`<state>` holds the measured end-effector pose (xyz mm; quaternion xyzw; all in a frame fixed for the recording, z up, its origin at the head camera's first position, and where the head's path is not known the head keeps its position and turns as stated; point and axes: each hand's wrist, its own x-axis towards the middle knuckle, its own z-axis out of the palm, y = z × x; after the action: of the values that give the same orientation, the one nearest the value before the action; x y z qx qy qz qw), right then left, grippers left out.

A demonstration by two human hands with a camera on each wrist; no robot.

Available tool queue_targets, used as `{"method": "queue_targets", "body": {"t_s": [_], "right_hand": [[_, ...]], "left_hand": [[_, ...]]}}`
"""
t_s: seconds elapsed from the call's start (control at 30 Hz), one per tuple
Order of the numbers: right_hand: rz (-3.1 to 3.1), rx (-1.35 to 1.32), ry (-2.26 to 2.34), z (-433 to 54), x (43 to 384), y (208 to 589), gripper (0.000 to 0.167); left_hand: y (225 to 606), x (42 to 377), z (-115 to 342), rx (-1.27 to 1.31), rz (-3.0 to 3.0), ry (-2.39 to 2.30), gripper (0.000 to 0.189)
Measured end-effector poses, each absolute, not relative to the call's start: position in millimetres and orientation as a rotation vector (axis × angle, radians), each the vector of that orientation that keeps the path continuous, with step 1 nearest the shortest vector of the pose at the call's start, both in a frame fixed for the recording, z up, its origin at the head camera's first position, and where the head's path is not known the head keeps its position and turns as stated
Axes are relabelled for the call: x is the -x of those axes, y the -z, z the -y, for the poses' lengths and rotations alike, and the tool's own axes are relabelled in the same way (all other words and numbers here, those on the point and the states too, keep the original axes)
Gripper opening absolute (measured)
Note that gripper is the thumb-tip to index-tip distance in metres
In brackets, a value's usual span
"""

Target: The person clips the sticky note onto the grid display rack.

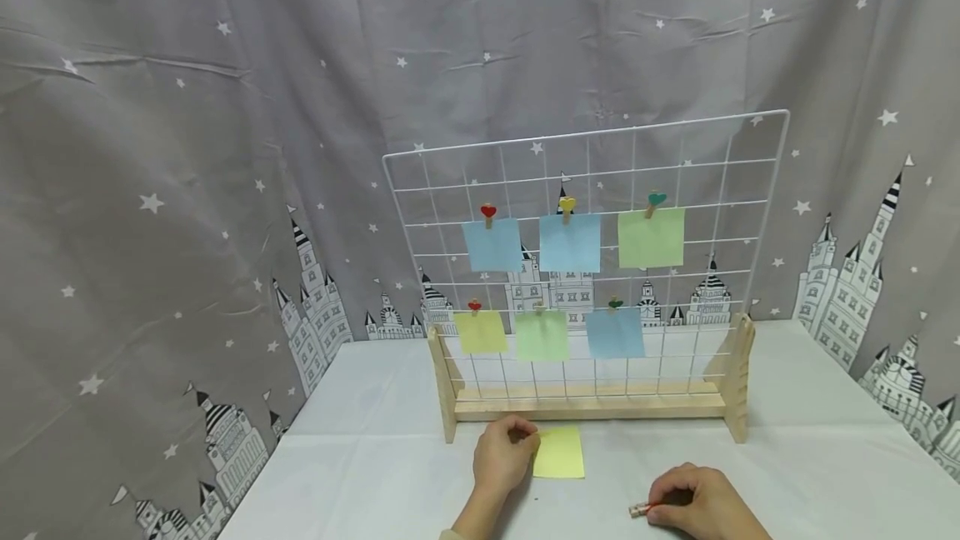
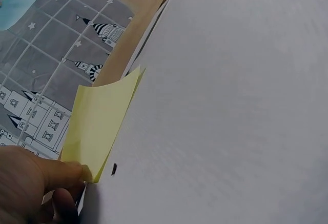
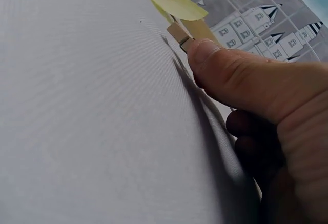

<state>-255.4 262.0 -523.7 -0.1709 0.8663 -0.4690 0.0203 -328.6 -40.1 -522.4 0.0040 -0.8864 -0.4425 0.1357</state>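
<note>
Between its thumb and fingers my left hand (image 1: 504, 455) pinches the left edge of a yellow paper note (image 1: 559, 452), low over the white cloth in front of the rack. In the left wrist view the note (image 2: 100, 126) curves upward, and a second yellow edge shows along its right side. To the right and nearer, my right hand (image 1: 703, 502) pinches a small wooden clothespin (image 1: 639, 510). Its wooden end sticks out past the thumb in the right wrist view, while the rest is hidden by the fingers. A bit of red shows at the fingertips.
Behind the hands stands a white wire grid (image 1: 705, 240) on a wooden base (image 1: 592, 403). Two rows of paper notes hang there, such as a blue note (image 1: 570, 244) and a green note (image 1: 651, 240), under heart-topped clothespins. A grey curtain (image 1: 187, 148) backs the white-covered table (image 1: 360, 457).
</note>
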Motion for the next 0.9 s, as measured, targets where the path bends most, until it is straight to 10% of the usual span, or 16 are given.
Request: {"method": "queue_targets", "body": {"t_s": [0.9], "right_hand": [[-2.666, 0.225, 1.648, -253, 256, 521, 0.024]], "left_hand": [[516, 327, 38, -0.037, 2.430, 1.491, 0.012]]}}
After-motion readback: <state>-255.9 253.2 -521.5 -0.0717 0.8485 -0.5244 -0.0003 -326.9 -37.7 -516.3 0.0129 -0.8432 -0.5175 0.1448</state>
